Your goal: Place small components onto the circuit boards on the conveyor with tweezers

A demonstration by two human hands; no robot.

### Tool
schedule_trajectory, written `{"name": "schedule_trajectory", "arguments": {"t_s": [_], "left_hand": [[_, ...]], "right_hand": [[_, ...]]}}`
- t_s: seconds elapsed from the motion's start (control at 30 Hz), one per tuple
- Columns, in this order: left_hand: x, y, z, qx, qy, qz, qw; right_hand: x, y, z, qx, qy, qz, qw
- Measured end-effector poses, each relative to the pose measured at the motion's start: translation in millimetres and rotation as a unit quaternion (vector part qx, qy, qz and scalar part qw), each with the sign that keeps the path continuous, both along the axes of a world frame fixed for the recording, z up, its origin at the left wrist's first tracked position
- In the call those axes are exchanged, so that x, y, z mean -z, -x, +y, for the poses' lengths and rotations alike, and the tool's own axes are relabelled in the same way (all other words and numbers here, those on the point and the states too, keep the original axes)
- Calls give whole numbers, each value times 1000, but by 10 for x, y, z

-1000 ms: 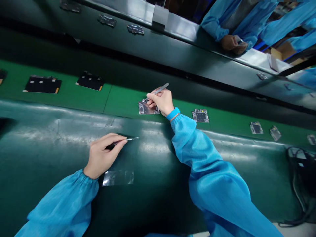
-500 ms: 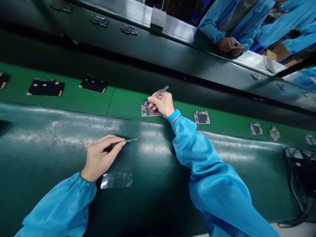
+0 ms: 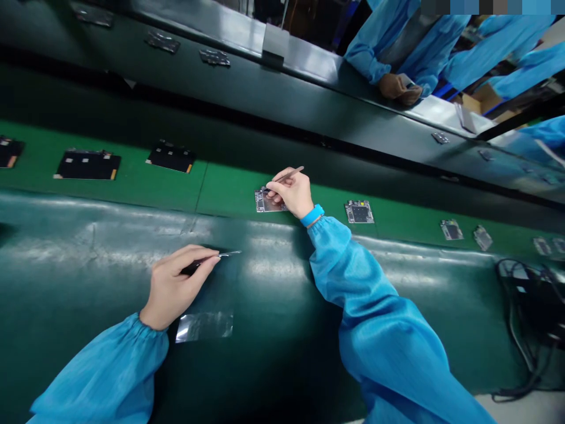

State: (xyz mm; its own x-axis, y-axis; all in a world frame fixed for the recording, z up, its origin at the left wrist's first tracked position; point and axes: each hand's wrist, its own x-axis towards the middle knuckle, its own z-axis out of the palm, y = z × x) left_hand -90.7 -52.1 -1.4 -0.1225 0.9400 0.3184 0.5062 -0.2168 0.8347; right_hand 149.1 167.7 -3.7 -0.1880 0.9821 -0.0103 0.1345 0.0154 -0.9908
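My right hand (image 3: 292,193) is closed round grey metal tweezers (image 3: 295,172), over a circuit board (image 3: 265,202) on the green belt. The fingers cover much of the board and the tweezers' tips. My left hand (image 3: 179,284) pinches a thin, dark piece with a shiny, pale tip (image 3: 230,254), above the dark green mat. Its kind does not show, as the fingers hide most of it. Just below that hand lies a clear plastic film (image 3: 205,325), flat on the mat.
Black panels (image 3: 87,165) lie on the belt (image 3: 232,182) to the left. A circuit board with a yellow spot (image 3: 359,212) and several smaller boards lie to the right. Black cables and a dark box (image 3: 536,306) stand at the right. Across the line, a co-worker's hands (image 3: 399,88) hold something.
The view has shifted slightly. On the belt, the left-hand panels have come a little rightward in the picture. Both hands keep their grips, and the tweezers stay over the board at a flatter tilt.
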Motion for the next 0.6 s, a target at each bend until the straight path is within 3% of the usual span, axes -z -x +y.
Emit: {"name": "schedule_trajectory", "arguments": {"t_s": [0.23, 0.4, 0.6], "left_hand": [[11, -13, 16, 7, -8, -8, 1000], [23, -38, 54, -13, 4, -35, 999], [30, -53, 93, -15, 14, -74, 997]], "right_hand": [[-162, 100, -128, 1, -67, 34, 997], [-276, 350, -523, -98, -43, 54, 993], [-390, 399, -904, -178, 33, 115, 977]]}}
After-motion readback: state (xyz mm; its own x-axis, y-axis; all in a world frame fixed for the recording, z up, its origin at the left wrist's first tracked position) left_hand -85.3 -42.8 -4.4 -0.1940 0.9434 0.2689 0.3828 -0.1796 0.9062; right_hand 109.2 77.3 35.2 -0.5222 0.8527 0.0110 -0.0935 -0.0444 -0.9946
